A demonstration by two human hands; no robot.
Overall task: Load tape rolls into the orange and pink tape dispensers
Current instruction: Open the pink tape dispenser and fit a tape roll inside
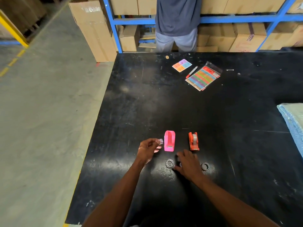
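Note:
A pink tape dispenser [169, 141] stands on the black table [164, 104] with its slot empty. To its right an orange tape dispenser [194, 141] holds a tape roll. My left hand [147, 150] pinches a small clear plastic spool [160, 141] just left of the pink dispenser. My right hand [188, 164] lies palm down in front of both dispensers, over a tape roll that it mostly hides. One clear tape roll [169, 163] lies to its left, another [205, 166] to its right.
Far across the table lie coloured sticky notes [182, 65], a red marker [191, 72] and a packet of coloured labels [204, 77]. A blue cloth [293, 118] covers the right edge. A person [177, 23] stands behind the table before blue shelves of cartons.

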